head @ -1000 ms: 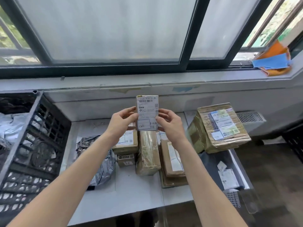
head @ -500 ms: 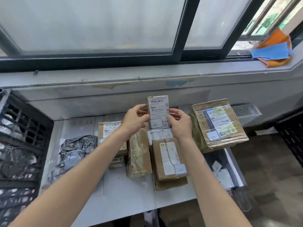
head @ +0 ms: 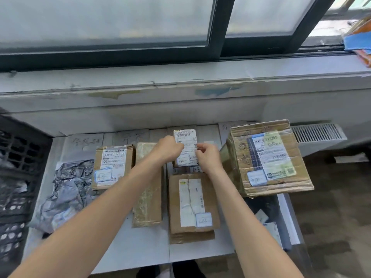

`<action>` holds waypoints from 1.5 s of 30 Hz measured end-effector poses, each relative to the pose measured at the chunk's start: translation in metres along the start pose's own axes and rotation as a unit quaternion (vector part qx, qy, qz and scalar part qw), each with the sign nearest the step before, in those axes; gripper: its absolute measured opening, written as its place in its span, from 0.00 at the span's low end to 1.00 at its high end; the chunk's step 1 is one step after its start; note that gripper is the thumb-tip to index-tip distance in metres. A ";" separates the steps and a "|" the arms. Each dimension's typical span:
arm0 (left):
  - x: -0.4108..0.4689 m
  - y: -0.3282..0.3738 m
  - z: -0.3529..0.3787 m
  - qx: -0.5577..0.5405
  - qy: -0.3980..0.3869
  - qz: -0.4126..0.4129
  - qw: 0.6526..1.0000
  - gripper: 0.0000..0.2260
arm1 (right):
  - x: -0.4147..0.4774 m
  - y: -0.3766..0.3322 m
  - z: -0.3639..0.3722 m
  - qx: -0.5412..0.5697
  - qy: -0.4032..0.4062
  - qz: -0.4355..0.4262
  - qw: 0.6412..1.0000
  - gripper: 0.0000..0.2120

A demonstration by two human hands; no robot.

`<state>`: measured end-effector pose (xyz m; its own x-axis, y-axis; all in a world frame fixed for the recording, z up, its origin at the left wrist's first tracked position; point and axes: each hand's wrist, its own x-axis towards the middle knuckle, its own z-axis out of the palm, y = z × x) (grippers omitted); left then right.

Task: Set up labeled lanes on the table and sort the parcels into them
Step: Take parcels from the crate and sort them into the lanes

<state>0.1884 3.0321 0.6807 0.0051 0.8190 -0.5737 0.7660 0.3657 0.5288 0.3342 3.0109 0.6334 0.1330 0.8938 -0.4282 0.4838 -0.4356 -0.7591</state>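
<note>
Both hands hold a small parcel (head: 185,147) upright between them, its white shipping label facing the camera. The left hand (head: 167,149) pinches its left edge, thumb on the label; the right hand (head: 207,156) pinches its right edge lower down. The parcel is clamped from both sides, with the hands apart by its width, above the far middle of the white tabletop (head: 124,245).

Taking the small parcel as the landmark: directly nearer the camera lies a flat brown box (head: 191,203) with a torn white label, stacked on another piece of cardboard. Whether the small parcel's lower edge touches anything under it cannot be told. Just left of it, partly hidden under the left forearm, lies a long taped parcel (head: 147,197). Further left sits a labelled carton (head: 111,166), and beyond that a crumpled grey bag (head: 64,193) near the tabletop's left edge. To the right stands a big carton (head: 267,157), tilted, its label facing up, close to the right hand but apart from it.

Behind the small parcel, along the far edge, lie paper sheets (head: 85,142) with handwritten marks; the writing is too faint to read. A black crate (head: 18,177) stands at the far left.
</note>
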 end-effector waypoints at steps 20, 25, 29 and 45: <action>-0.010 0.029 0.000 0.176 -0.033 -0.027 0.984 0.12 | -0.002 -0.004 0.004 -0.162 -0.027 -0.013 0.986 0.19; -0.012 0.019 -0.028 0.190 0.167 0.095 0.963 0.23 | -0.013 -0.027 0.005 -0.212 0.024 -0.153 0.965 0.25; -0.021 -0.021 -0.052 0.324 0.208 0.060 0.921 0.29 | -0.025 -0.059 0.018 -0.325 0.043 -0.234 0.915 0.27; -0.109 -0.242 -0.261 0.238 0.276 0.027 0.931 0.29 | -0.117 -0.240 0.241 -0.403 0.018 -0.342 0.849 0.28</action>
<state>-0.1656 2.9695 0.7787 -0.1783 0.9810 -0.0763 0.9728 0.1874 0.1359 -0.0063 2.9850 0.7479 -0.3977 0.9175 0.0036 0.8914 0.3874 -0.2353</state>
